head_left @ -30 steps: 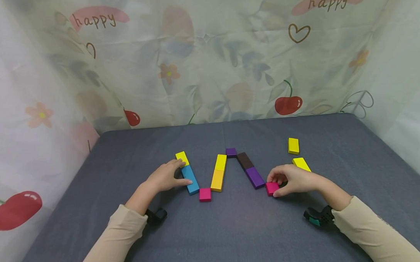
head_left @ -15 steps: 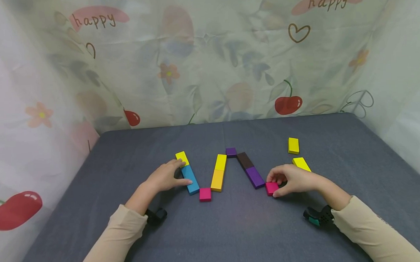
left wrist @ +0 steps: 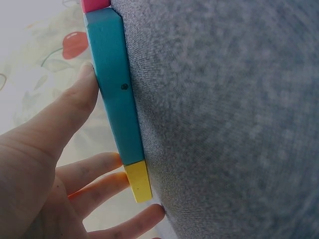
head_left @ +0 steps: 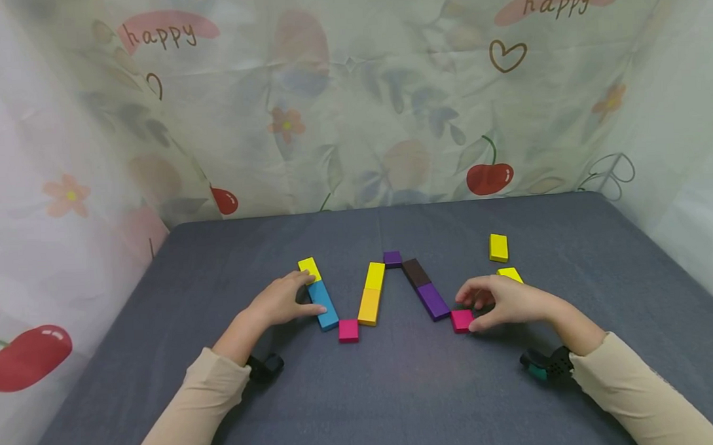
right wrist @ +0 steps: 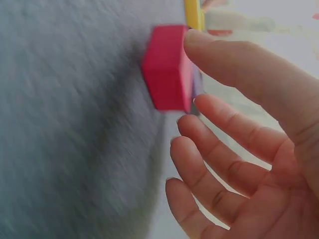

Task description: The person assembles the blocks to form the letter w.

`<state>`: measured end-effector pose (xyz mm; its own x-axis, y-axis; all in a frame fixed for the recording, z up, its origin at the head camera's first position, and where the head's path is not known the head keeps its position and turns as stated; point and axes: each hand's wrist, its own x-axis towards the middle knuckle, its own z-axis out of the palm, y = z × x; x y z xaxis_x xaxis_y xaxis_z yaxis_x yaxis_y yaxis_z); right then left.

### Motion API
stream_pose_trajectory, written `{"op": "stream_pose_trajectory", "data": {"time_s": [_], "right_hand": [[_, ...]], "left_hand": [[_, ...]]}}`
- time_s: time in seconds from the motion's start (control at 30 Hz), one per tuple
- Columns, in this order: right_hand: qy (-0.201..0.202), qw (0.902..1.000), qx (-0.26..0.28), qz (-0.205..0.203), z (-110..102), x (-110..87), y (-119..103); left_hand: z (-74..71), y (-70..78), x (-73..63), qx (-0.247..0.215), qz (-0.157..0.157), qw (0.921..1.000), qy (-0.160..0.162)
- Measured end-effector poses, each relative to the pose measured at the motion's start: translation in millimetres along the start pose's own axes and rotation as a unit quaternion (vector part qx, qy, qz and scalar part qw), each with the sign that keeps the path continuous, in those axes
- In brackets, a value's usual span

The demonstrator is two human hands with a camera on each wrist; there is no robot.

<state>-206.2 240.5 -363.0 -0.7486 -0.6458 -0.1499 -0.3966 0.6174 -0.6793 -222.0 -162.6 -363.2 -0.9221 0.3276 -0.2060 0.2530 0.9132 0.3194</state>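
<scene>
My left hand (head_left: 282, 300) rests at the left side of the row, thumb on the blue block (left wrist: 115, 84) and fingers at the yellow block (left wrist: 139, 182) joined to its end. Its fingers are spread and relaxed. Beside the right-hand pink block (head_left: 462, 321), my right hand (head_left: 503, 302) has loosely bent fingers around nothing. In the right wrist view the thumb overlaps the top edge of that block, and the other fingertips stand apart from it. A purple block (head_left: 433, 302) meets the pink block's far left corner.
The zigzag continues with another pink block (head_left: 348, 331), an orange block (head_left: 368, 307), a yellow block (head_left: 375, 275), a small purple block (head_left: 392, 258) and a dark brown block (head_left: 415, 272). One loose yellow block (head_left: 499, 248) lies at the back right; another (head_left: 509, 274) is partly behind my right hand.
My right hand has let go of the pink block and shifted slightly right and away from it. The pink block stays in place. My left hand has not moved.
</scene>
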Motion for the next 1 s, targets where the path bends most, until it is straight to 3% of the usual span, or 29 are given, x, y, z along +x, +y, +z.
{"op": "stream_pose_trajectory", "data": {"time_s": [0.3, 0.5, 1.0], "right_hand": [[0.059, 0.997, -0.046, 0.019, -26.1, -17.9, 11.7], [0.092, 0.9933, -0.062, 0.029, -37.3, -31.2, 31.6], [0.04, 0.9975, -0.032, 0.049, -42.9, -47.7, 59.6]], "left_hand": [[0.4, -0.1, -0.6, -0.001, 0.005, 1.0, 0.002], [0.6, -0.2, -0.4, -0.001, 0.002, 1.0, 0.003], [1.2, -0.5, 0.2, -0.005, 0.003, 1.0, 0.004]]}}
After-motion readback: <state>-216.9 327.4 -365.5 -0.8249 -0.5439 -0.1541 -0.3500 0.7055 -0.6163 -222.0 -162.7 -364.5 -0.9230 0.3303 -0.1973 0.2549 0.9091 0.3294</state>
